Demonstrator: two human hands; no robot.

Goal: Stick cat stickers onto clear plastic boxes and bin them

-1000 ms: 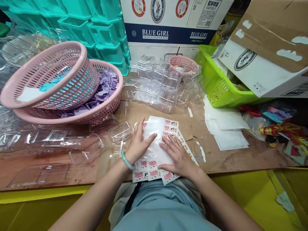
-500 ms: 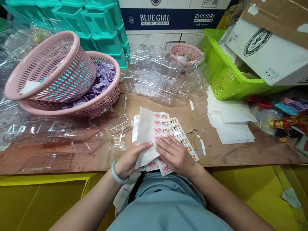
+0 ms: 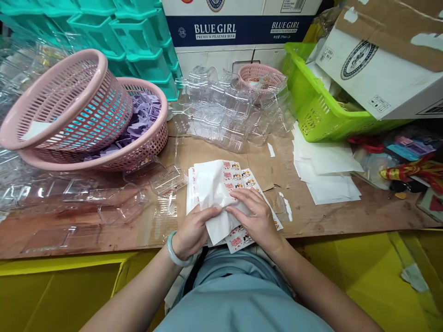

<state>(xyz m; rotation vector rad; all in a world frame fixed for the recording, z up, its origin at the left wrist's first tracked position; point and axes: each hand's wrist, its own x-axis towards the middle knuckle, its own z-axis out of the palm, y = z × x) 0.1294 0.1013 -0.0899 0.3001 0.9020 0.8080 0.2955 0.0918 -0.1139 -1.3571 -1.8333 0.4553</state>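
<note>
A sticker sheet [image 3: 242, 180] printed with small cat pictures lies at the near edge of the cardboard-covered table [image 3: 263, 161]. A white backing paper [image 3: 212, 189] lies over it, creased and partly lifted. My left hand [image 3: 194, 229] pinches the paper's lower left part. My right hand [image 3: 255, 216] grips the paper from the right, fingers curled, resting on the stickers. A small clear plastic box [image 3: 169, 180] stands just left of the sheet.
Two stacked pink baskets [image 3: 104, 157] sit at the left, the lower one holding purple pieces. Clear plastic boxes [image 3: 221, 110] pile up at the back. A green basket [image 3: 321, 115] and loose white papers [image 3: 328, 175] lie to the right. Turquoise crates and cardboard cartons stand behind.
Both hands went from lying flat on the white paper to gripping it. The paper has been lifted off the stickers and is now crumpled between the hands.
</note>
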